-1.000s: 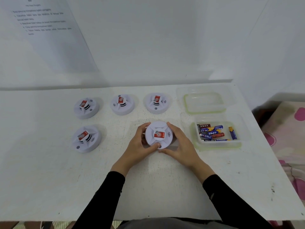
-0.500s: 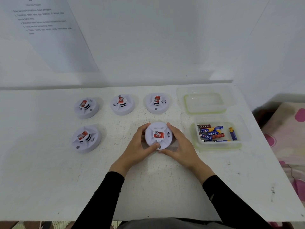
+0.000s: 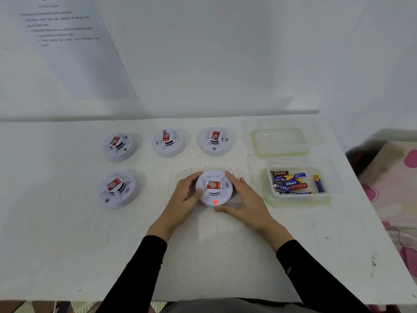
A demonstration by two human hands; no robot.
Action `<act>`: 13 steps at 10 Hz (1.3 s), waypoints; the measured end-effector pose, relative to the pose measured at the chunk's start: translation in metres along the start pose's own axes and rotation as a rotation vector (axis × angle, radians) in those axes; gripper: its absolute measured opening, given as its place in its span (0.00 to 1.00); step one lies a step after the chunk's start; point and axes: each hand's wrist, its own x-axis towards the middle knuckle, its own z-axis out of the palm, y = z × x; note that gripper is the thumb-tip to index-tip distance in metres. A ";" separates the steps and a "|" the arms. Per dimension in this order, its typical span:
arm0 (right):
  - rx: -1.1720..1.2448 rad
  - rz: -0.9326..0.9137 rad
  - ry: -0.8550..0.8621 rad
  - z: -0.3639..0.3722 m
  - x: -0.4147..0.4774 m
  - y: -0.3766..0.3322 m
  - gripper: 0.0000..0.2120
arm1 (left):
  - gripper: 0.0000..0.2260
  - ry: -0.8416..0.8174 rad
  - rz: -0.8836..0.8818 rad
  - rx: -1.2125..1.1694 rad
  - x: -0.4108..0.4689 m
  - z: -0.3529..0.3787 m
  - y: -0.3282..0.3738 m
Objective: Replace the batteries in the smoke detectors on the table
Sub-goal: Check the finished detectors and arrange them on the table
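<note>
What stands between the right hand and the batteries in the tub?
Nothing visible. Only bare table separates the right hand, which holds the detector, from the tub. The tub is open and its lid lies behind it.

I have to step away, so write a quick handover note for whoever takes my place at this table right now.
Left hand and right hand both grip the front detector on the table; its red light is lit.
The three back-row detectors and the front-left detector sit face up, untouched.
Batteries lie in the clear box at right, with an empty clear tray behind it.
Which detectors already have fresh batteries cannot be told; check each.
</note>
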 end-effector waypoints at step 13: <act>0.189 -0.077 0.223 0.173 0.049 -0.153 0.21 | 0.18 0.509 0.026 -0.059 -0.063 -0.189 -0.060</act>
